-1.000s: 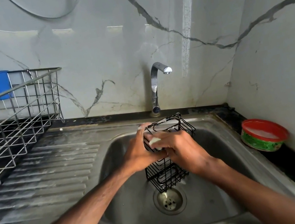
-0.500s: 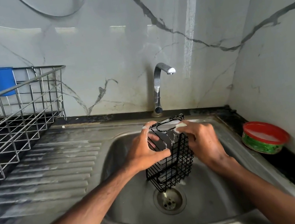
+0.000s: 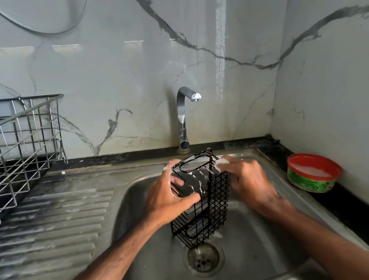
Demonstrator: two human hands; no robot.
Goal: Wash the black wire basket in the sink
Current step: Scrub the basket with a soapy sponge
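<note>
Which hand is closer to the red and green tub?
Right. The right hand is by the basket on the side toward the tub; the left hand grips its far side.

black wire basket (image 3: pixel 216 198), steel sink (image 3: pixel 156 263), glossy
</note>
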